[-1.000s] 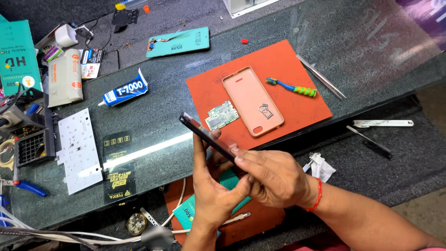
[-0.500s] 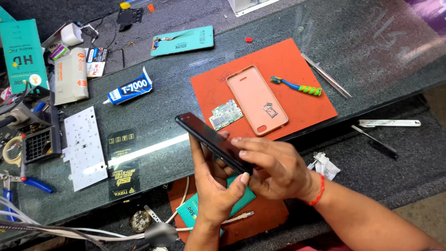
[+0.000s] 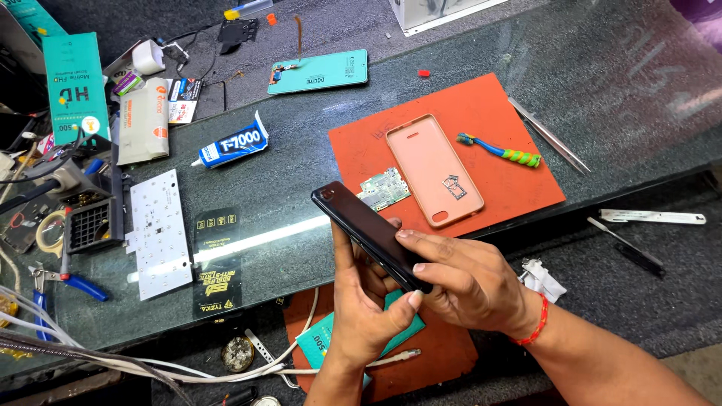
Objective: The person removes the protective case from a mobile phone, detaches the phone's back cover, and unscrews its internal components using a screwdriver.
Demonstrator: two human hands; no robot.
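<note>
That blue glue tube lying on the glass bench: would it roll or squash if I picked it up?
The glue tube looks flattened and crimped at one end, so it probably would not roll. Its dented skin suggests that it is soft and would give under fingers. It is likely light, and may slide on the glass bench.

The black phone, seen edge-on a second ago, now shows its broad dark face. The right hand has slid onto its lower end, fingers pressing, while the left hand cradles it underneath.
</note>
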